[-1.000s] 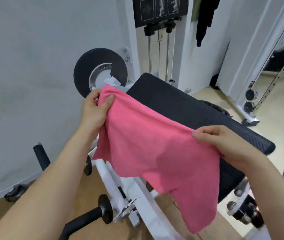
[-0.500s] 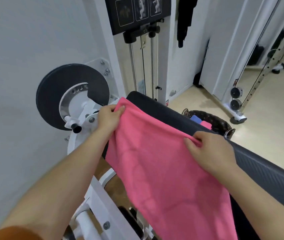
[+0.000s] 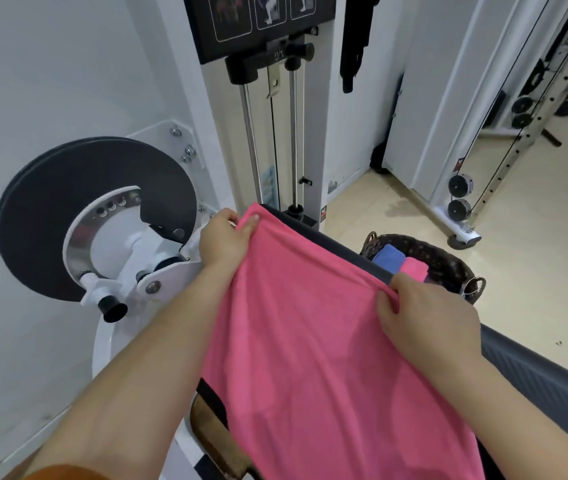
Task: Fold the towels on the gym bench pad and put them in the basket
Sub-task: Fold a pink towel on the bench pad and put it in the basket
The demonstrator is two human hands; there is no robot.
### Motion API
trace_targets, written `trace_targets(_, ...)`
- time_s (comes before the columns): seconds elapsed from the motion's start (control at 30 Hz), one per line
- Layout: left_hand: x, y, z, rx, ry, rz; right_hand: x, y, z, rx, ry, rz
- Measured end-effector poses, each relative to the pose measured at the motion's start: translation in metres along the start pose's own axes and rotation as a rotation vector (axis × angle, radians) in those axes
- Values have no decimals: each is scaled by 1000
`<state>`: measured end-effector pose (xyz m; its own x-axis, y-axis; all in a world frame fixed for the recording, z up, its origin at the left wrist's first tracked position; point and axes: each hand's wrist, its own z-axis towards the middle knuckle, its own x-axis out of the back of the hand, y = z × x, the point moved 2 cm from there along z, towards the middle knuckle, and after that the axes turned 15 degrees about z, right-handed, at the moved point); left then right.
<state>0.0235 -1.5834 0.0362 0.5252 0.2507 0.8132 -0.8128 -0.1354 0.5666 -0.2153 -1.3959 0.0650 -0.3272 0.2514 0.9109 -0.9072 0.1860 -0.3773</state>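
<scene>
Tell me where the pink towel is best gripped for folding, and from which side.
Grip the pink towel at its two far corners, reaching from the near side, as the left hand and right hand pinch them now. That edge lies stretched along the bench pad, so both corners are exposed and can probably be drawn back into a fold.

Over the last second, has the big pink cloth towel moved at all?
Yes. The pink towel has gone forward across the black padded bench pad; its held edge now lies along the pad's far side.
</scene>
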Motion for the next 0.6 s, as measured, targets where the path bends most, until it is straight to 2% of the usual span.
trace_targets(0.13, 15, -10, -17, -12, -106, 31, 3, -2, 4, -11, -27, -54)
trace_targets(0.23, 30, -48, -57, -117, -71, 124, 4, -4, 2, -10, -44, -97)
trace_targets(0.4, 28, -112, -90, -131, -55, 346, 1, -4, -3, 3, -48, -116)
trace_targets(0.53, 20, -119, -89, -135, -117, 347, 0, -1, -5, 22, -31, -74)
trace_targets(0.6, 22, -123, -83, -144, -130, 451, 0, 0, -6, 47, -26, -67)
